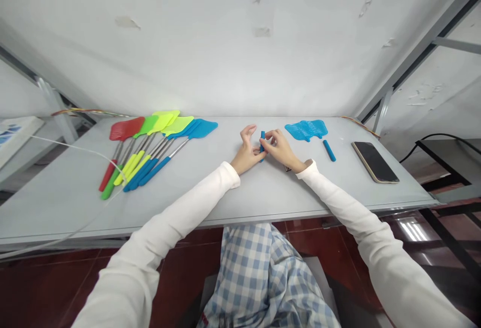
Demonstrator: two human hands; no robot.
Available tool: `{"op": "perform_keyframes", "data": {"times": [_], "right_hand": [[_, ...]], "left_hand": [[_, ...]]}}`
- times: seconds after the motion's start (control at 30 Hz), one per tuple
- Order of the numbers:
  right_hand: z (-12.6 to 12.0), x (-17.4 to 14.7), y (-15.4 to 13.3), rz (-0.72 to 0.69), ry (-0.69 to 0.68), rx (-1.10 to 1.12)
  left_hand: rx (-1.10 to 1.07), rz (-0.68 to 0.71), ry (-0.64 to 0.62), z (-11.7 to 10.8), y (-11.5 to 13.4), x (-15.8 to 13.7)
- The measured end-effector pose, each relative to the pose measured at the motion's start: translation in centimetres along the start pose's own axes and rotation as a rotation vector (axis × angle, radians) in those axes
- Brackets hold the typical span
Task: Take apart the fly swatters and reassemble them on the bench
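Note:
Near the middle of the table, my left hand and my right hand meet around a short blue handle grip, held upright. My left thumb presses against its lower part while the other left fingers curve up and apart. The right fingertips pinch it from the other side. Under my right wrist a small dark metallic piece partly shows; I cannot make out what it is. To the right lie blue fly swatter heads, apparently overlapping, and a second blue handle grip.
Several assembled fly swatters in red, green, yellow and blue lie fanned out at the left. A smartphone rests at the right. A white cable crosses the left side, and a white wall stands behind the table.

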State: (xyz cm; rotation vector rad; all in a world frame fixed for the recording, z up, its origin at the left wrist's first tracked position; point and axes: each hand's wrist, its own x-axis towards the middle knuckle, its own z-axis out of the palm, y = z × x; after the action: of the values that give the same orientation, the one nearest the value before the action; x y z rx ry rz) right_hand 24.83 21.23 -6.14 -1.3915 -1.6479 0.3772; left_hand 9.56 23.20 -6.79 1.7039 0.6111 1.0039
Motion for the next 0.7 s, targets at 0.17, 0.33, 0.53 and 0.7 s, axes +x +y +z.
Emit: {"op": "perform_keyframes", "data": {"times": [0.17,0.33,0.53,0.7], "right_hand": [[-2.7,0.9,0.4,0.103,0.132,-0.114],[-7.5,1.2,0.7,0.178,0.062,-0.71],[-11.7,0.3,1.8,0.401,-0.16,-1.004],[-12.8,-0.1,2.9,0.501,-0.27,-1.022]], "left_hand": [[0.277,0.001,0.044,-0.9,-0.2,0.6],[0.923,-0.084,0.235,-3.8,-0.1,1.2],[1.109,-0.441,0.537,-8.6,-0.4,1.1],[0.963,-0.552,0.685,-12.1,-0.6,0.6]]}}
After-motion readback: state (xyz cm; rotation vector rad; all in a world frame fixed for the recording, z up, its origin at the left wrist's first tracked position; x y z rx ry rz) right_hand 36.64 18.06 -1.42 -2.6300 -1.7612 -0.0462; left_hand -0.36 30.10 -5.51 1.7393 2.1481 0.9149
